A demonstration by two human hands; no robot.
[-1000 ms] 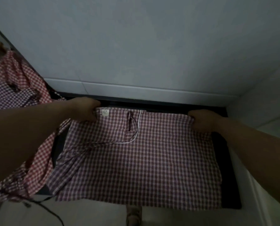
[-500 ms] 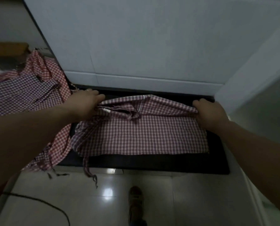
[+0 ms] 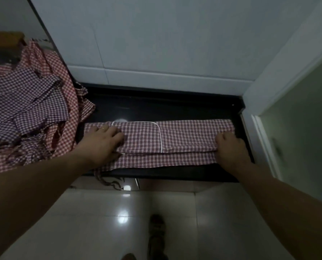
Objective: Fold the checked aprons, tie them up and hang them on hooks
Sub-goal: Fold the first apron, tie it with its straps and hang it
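A red-and-white checked apron (image 3: 184,136) lies folded into a long narrow strip on the black counter (image 3: 156,106), its white-piped pocket facing up. My left hand (image 3: 102,143) rests on the strip's left end, fingers over the top layer and thumb at its near edge. At the right end my right hand (image 3: 229,149) is curled around the folded edge. One apron tie (image 3: 107,182) dangles over the counter's front edge.
A heap of other checked aprons (image 3: 25,109), red and purple, covers the counter's left side. A white tiled wall (image 3: 156,44) rises behind, and a white door frame (image 3: 259,128) closes off the right. My shoe (image 3: 156,231) stands on the glossy floor below.
Both hands carried the apron's far edge toward me and laid it down, so the spread cloth is now a narrow doubled strip. The view tilted down.
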